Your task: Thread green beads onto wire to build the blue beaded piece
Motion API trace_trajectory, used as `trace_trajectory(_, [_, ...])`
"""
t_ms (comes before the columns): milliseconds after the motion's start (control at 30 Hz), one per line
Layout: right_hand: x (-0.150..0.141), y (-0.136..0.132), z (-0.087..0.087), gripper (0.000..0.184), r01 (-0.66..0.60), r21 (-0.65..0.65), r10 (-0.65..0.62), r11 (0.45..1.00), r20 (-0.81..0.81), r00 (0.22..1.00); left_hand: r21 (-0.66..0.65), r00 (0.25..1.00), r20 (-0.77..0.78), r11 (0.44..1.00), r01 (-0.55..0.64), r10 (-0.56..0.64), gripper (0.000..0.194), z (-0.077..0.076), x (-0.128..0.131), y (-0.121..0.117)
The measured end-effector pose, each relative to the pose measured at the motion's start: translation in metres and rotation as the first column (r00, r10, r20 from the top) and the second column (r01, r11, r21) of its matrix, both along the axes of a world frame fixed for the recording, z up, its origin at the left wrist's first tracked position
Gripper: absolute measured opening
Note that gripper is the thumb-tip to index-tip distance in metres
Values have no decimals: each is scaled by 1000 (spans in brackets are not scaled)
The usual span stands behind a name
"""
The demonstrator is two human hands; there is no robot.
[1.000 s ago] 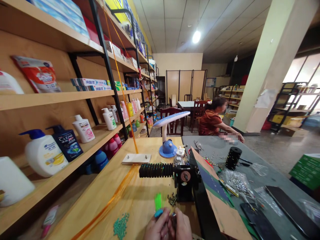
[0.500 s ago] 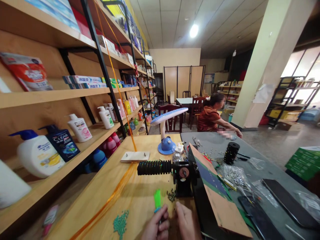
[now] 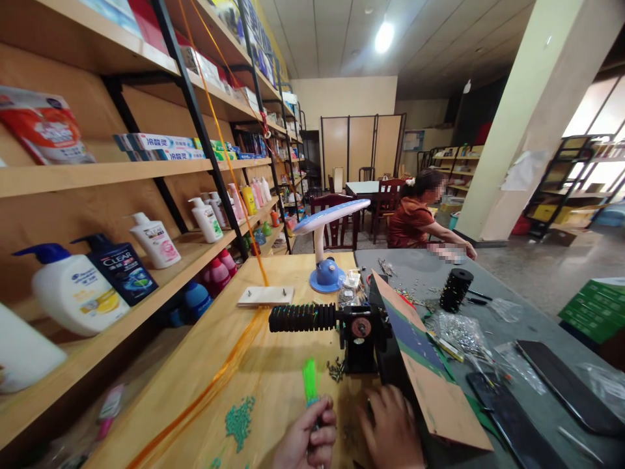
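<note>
"Wooden table [image 3: 276, 368] beneath?"

"Yes — black ridged roller [image 3: 303, 318] beyond both hands. Right hand [image 3: 393, 426] curls low; can't tell if it grips anything."

"Left hand [image 3: 307, 436]?"

"Pinching the green bristles' [image 3: 310, 379] near end; they fan out past its fingertips. Probably light and bendy — best held where they gather. Teal beads [image 3: 239, 420] lie left of it."

Moderately bright room, glaring ceiling bulb [image 3: 384, 37], washed-out window light [image 3: 598, 107] at right, shadowy lower shelves, stretched edges.

Pale ceiling [image 3: 322, 39] — bulb [image 3: 384, 37] (glowing)
</note>
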State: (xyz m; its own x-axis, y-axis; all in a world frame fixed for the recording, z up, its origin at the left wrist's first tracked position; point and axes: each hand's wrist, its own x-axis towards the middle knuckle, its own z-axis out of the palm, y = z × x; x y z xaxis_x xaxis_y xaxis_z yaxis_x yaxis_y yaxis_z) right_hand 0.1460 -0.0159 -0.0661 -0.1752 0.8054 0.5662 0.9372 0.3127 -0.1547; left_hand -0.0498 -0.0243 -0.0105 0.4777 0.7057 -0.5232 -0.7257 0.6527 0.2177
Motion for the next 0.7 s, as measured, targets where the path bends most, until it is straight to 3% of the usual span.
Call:
trace_trajectory(233, [-7,-14,13,22,-339,43,342,940,-86,936,93,995,-95,995,26,-17,32,3,-8,-5])
trace_trajectory(367, [-22,-24,25,24,-437,118,452,891,-303,839,227,922,-352,970,-83,161,54,3,-3,-9])
trace_trajectory(433, [-35,-29,29,18,-413,151,431,898,-492,757,289,848,-454,945,-153,276,62,4,1,-12])
trace_trajectory(533, [-55,-35,27,11,-320,169,336,932,-729,597,328,784,-517,926,-189,343,63,9,6,-17])
trace_trajectory(700, [-81,-36,19,25,-234,93,187,968,-888,421,302,755,-548,927,-223,360,66,19,10,-21])
